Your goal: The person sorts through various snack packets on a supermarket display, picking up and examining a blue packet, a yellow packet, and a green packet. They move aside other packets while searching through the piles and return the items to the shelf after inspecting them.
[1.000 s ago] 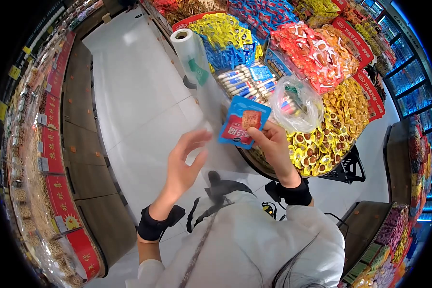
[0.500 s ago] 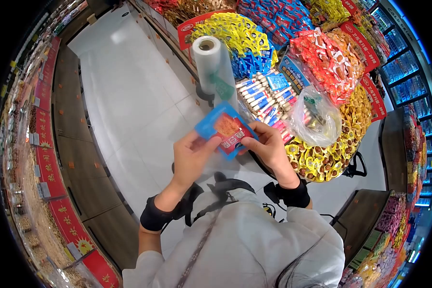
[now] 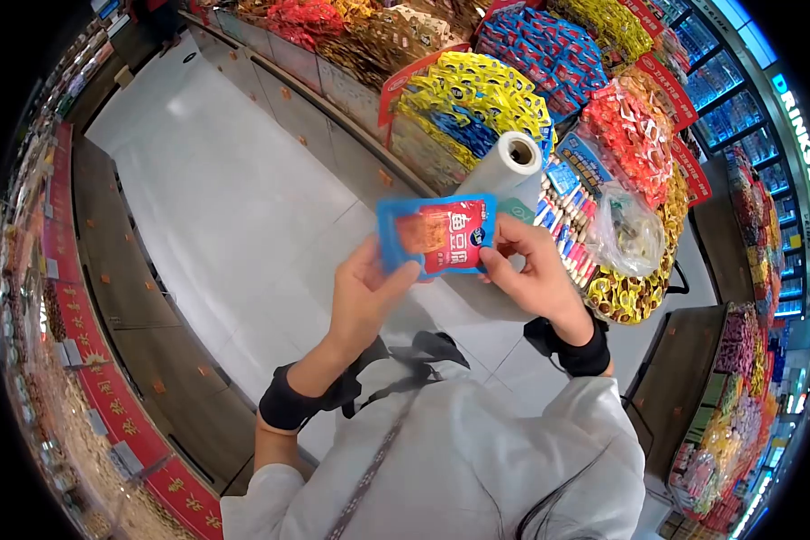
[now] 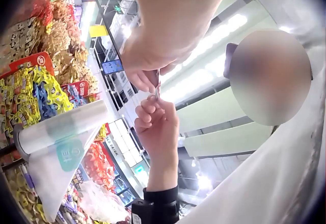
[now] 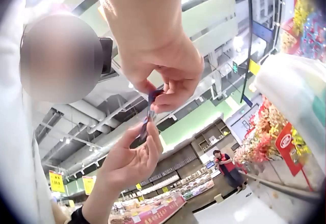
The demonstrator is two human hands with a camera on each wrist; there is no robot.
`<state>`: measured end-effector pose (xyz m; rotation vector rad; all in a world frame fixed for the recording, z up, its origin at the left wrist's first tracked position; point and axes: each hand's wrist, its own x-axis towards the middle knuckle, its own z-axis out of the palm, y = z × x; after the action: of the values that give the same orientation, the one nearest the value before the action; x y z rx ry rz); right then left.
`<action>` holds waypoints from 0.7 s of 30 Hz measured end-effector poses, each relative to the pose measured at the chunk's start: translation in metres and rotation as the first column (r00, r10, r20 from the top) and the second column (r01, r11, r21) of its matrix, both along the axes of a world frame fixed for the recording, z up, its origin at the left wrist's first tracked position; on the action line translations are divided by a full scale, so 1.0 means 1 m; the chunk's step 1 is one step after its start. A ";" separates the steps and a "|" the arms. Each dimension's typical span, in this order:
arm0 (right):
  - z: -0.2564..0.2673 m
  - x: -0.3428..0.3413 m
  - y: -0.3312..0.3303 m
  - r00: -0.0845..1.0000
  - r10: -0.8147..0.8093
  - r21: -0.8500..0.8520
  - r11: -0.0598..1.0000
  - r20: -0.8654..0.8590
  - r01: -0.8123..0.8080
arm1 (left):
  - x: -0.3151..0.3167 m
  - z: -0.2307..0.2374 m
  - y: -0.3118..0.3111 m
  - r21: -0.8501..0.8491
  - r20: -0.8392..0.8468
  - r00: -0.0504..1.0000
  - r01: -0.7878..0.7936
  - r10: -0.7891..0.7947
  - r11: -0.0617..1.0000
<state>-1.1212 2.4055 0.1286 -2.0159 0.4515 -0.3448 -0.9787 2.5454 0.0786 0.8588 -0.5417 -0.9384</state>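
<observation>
A small flat blue and red snack packet is held up in front of the body, its printed face towards the head camera. My left hand pinches its left side, thumb over the lower left corner. On the other side my right hand grips the right edge between thumb and fingers. From the left wrist the packet shows only as a thin edge between both hands. The right wrist view shows the packet edge-on too, dark and slightly bent.
A plastic bag roll stands just beyond the packet. Behind it are heaped yellow snack packs, and a clear plastic bag lies on the sweets display. Shelving runs along the left aisle. A person stands far off.
My left hand came from beside the packet and took hold of its left side. The packet has turned level, and the head view has swung so the display sits further right.
</observation>
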 end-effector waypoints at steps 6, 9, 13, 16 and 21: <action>0.034 0.043 0.001 0.968 0.081 -0.104 0.989 -0.239 -0.109 | 0.056 -0.017 0.011 0.024 -0.018 0.989 0.148 -0.148 0.989; 0.039 0.057 -0.004 0.961 0.084 -0.040 0.994 -0.263 -0.097 | 0.077 -0.014 0.010 0.132 0.055 0.953 0.287 -0.296 0.949; 0.053 0.076 -0.019 0.966 0.009 0.146 0.989 -0.258 0.029 | 0.092 -0.002 -0.005 0.140 0.041 0.871 0.479 -0.489 0.866; 0.058 0.085 -0.031 0.956 -0.042 0.079 0.995 -0.291 0.067 | 0.098 -0.002 -0.023 0.110 0.064 0.854 0.508 -0.516 0.854; 0.065 0.094 -0.053 0.940 -0.095 -0.064 0.995 -0.327 0.079 | 0.118 0.005 -0.053 0.160 0.089 0.801 0.575 -0.592 0.803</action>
<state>-1.0270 2.3527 0.1940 -2.1138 0.7484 -0.0696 -0.8604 2.4925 0.0837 0.8864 -0.9053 -1.5024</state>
